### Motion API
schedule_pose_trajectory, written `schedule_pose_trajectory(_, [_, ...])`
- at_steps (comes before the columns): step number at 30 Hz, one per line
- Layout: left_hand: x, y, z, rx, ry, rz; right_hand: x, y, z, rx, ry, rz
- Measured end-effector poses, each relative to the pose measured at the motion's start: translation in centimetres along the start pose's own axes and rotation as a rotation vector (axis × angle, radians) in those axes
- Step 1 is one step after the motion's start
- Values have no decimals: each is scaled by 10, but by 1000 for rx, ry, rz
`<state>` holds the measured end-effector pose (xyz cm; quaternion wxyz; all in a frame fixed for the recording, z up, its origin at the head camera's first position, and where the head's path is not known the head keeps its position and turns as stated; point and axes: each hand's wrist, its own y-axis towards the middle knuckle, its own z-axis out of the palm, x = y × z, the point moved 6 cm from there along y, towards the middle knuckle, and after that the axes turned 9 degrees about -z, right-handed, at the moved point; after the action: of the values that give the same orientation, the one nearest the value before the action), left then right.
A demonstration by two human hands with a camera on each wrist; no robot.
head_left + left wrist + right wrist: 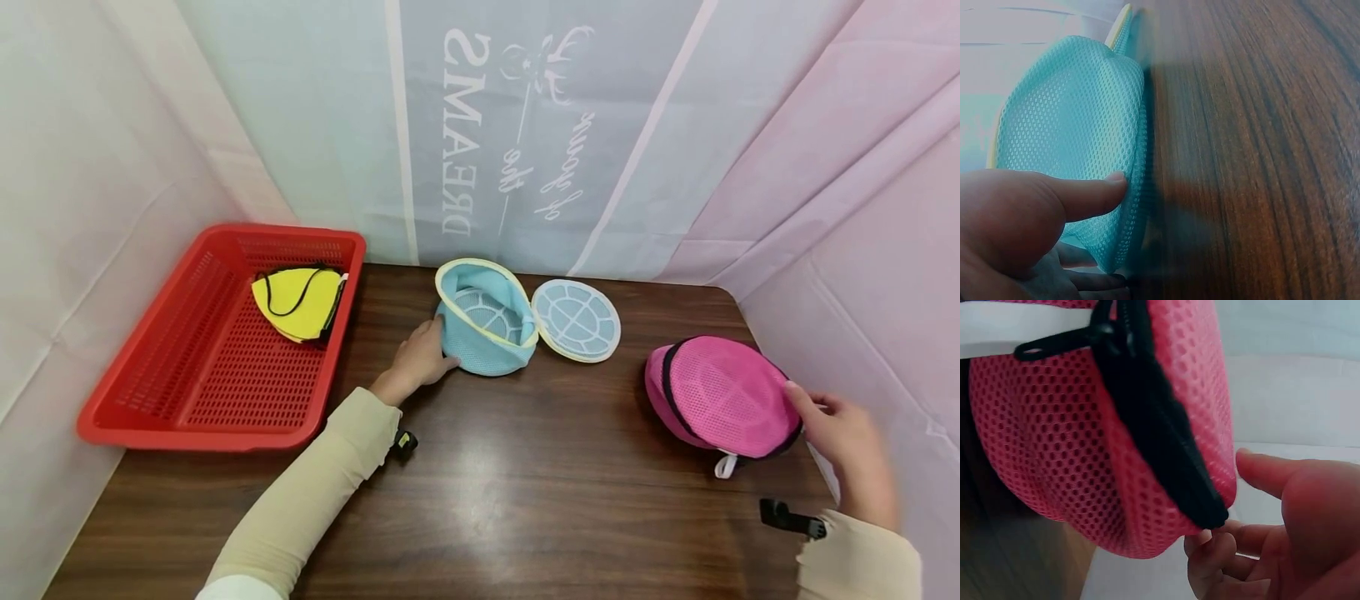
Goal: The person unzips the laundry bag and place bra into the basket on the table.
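Observation:
A light blue mesh laundry bag (487, 354) with pale yellow trim stands unzipped on the table, its round lid (577, 321) folded out to the right. At its left side, my left hand (422, 354) grips the mesh wall; in the left wrist view the thumb (1094, 199) lies along the outside, with the other fingers low behind the edge. To the far right is a pink mesh laundry bag (731, 396), its black zipper (1160, 444) running around the rim. My right hand (847, 433) holds its right edge between thumb and curled fingertips.
A red plastic basket (318, 417) stands on the left, with a yellow, black-trimmed pouch (300, 304) inside. Fabric curtains (525, 125) enclose the brown wooden table (480, 500) at the back and both sides.

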<state>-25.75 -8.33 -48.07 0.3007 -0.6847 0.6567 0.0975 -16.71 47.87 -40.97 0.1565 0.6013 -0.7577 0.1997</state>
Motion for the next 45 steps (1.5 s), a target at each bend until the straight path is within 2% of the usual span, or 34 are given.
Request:
schedule_pose_trajectory(6, [0,0,0,0,2,0,-3,0,7,7,7,2])
schedule_pose_trajectory(14, [0,-1,-2,3,-1,-8,0,3,12,13,20,-107])
schedule_pose_trajectory(34, [0,0,-3,7,3,-5,-5,1,19,89,47,-119])
schedule_pose_trajectory(40, [0,-1,-3,17,-10,-16,-1,-2,28,148,97,-140])
schedule_pose_trajectory(45, [2,-1,-2,14,-14,-20,7,-8,36,157,218,-158])
